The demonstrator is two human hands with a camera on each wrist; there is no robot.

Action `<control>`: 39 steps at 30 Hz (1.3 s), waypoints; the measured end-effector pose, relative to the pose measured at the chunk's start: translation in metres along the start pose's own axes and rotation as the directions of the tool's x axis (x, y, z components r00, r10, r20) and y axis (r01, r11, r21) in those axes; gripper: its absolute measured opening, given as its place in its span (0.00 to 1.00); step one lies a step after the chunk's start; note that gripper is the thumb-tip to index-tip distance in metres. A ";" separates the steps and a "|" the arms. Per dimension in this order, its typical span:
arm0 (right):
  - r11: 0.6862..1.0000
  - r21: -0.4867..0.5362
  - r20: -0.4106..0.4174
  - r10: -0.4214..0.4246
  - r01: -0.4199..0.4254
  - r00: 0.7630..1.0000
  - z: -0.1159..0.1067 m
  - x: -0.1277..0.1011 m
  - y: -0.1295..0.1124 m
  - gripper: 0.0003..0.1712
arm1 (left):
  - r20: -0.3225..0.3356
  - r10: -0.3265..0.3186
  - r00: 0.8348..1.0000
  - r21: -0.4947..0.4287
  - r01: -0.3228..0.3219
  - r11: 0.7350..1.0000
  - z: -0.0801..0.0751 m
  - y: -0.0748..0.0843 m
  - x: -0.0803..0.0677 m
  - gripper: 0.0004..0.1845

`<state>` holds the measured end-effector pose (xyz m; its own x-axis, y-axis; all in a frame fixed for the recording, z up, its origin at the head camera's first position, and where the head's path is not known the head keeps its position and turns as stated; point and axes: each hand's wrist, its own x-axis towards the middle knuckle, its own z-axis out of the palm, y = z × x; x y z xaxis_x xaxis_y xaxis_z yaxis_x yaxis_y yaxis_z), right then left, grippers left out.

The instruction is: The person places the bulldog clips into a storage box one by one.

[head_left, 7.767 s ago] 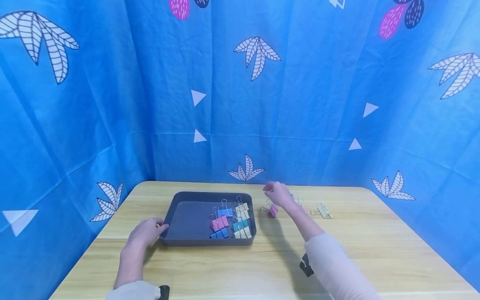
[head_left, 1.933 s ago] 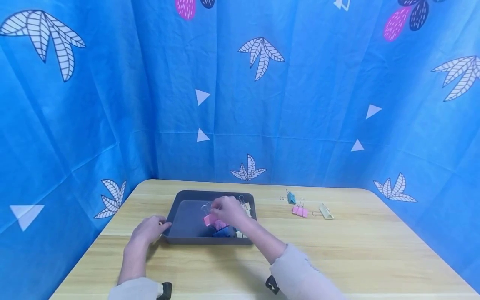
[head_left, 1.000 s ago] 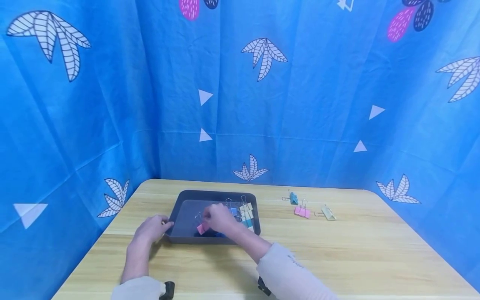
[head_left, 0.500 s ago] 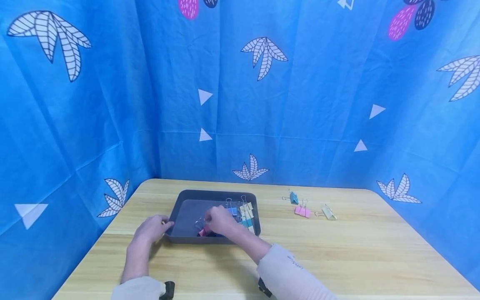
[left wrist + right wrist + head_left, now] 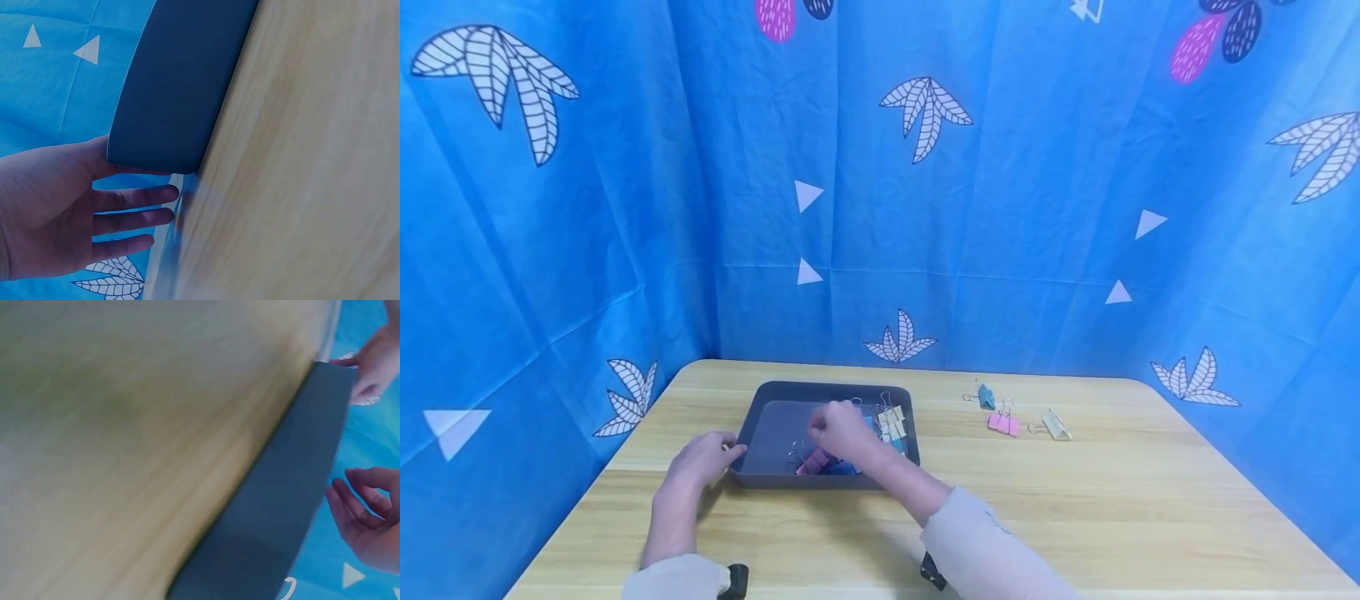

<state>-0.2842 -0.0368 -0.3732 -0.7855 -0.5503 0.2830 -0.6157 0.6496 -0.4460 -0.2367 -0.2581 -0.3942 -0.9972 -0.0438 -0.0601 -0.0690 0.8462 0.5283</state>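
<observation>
My left hand (image 5: 703, 458) holds the dark grey tray (image 5: 767, 482) at its near left corner. In the left wrist view the thumb goes behind the tray wall (image 5: 169, 94), and several fingers extend straight below it. My right hand (image 5: 842, 432) is above the tray, with loosely bent fingers and nothing between them in the right wrist view. Just below it, pink binder clips (image 5: 813, 463) lie by the tray's near wall, beside a blue binder clip (image 5: 842, 469). Pale yellow binder clips (image 5: 892, 415) and a teal one (image 5: 898, 444) sit at the tray's right side, partly hidden.
On the wooden table (image 5: 1075, 508), right of the tray, lie a teal binder clip (image 5: 986, 397), a pink binder clip (image 5: 1004, 424) and a pale yellow-green binder clip (image 5: 1057, 426). A blue patterned curtain (image 5: 940, 208) hangs around the table's back and sides.
My right hand went from the table's clips into the tray, lowered a pink binder clip near the front wall, let go and rose slightly. My left hand stayed at the tray corner.
</observation>
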 end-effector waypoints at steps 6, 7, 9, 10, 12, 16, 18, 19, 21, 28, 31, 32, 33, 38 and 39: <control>0.994 0.104 -0.041 -0.009 0.014 0.999 -0.028 -0.008 -0.001 0.05 | -0.003 0.004 1.000 0.011 -0.004 1.000 0.000 0.001 0.000 0.21; 0.992 0.122 -0.051 -0.003 0.009 0.999 -0.033 -0.010 -0.001 0.05 | -0.003 0.003 1.000 0.012 -0.003 1.000 0.000 0.001 0.000 0.21; 0.990 0.144 -0.068 0.013 -0.003 0.998 -0.043 -0.015 0.001 0.05 | -0.003 0.001 1.000 0.012 -0.001 1.000 -0.001 0.002 -0.001 0.21; 0.988 0.157 -0.076 0.024 -0.012 0.997 -0.048 -0.017 0.002 0.05 | -0.004 0.000 1.000 0.012 0.000 1.000 -0.001 0.002 -0.001 0.21; 0.984 0.174 -0.087 0.042 -0.026 0.995 -0.056 -0.021 0.005 0.06 | -0.008 0.004 1.000 0.013 -0.004 1.000 -0.002 0.001 -0.001 0.21; 0.974 0.223 -0.123 0.062 -0.033 0.991 -0.074 -0.030 0.013 0.08 | -0.008 0.009 1.000 0.008 -0.009 1.000 -0.001 0.001 -0.001 0.21; 0.967 0.252 -0.157 0.071 -0.029 0.985 -0.084 -0.035 0.016 0.08 | -0.006 0.011 1.000 0.010 -0.011 1.000 0.000 0.001 0.000 0.21; 0.963 0.267 -0.180 0.071 -0.021 0.981 -0.089 -0.037 0.018 0.08 | -0.004 0.009 1.000 0.010 -0.009 1.000 0.000 0.000 0.000 0.21; 0.958 0.287 -0.231 0.076 -0.007 0.970 -0.098 -0.041 0.019 0.08 | -0.005 0.005 1.000 0.014 -0.005 1.000 -0.001 0.000 -0.001 0.21; 0.938 0.345 -0.327 0.135 -0.014 0.935 -0.120 -0.052 0.027 0.06 | -0.004 -0.003 1.000 0.021 0.003 1.000 -0.001 0.002 0.001 0.21; 0.931 0.363 -0.336 0.161 -0.031 0.928 -0.126 -0.057 0.028 0.07 | -0.002 -0.009 1.000 0.017 0.009 1.000 0.001 0.002 0.001 0.22; 0.929 0.369 -0.336 0.173 -0.040 0.926 -0.129 -0.059 0.029 0.07 | -0.001 -0.011 1.000 0.017 0.011 1.000 0.001 0.002 0.001 0.22; 0.925 0.378 -0.336 0.185 -0.047 0.923 -0.131 -0.060 0.030 0.08 | -0.002 -0.009 1.000 0.018 0.009 1.000 0.002 0.001 0.001 0.21; 0.920 0.383 -0.362 0.234 -0.085 0.902 -0.145 -0.065 0.045 0.10 | -0.010 -0.001 1.000 0.006 0.001 1.000 0.002 0.002 0.000 0.22; 0.924 0.372 -0.375 0.240 -0.092 0.896 -0.148 -0.066 0.050 0.11 | -0.013 0.002 1.000 0.004 -0.002 1.000 0.002 0.002 0.000 0.22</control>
<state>-0.2721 0.1097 -0.2884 -0.8745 -0.1403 0.4643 -0.4734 0.4558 -0.7538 -0.2369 -0.2553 -0.3949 -0.9976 -0.0492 -0.0485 -0.0673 0.8485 0.5248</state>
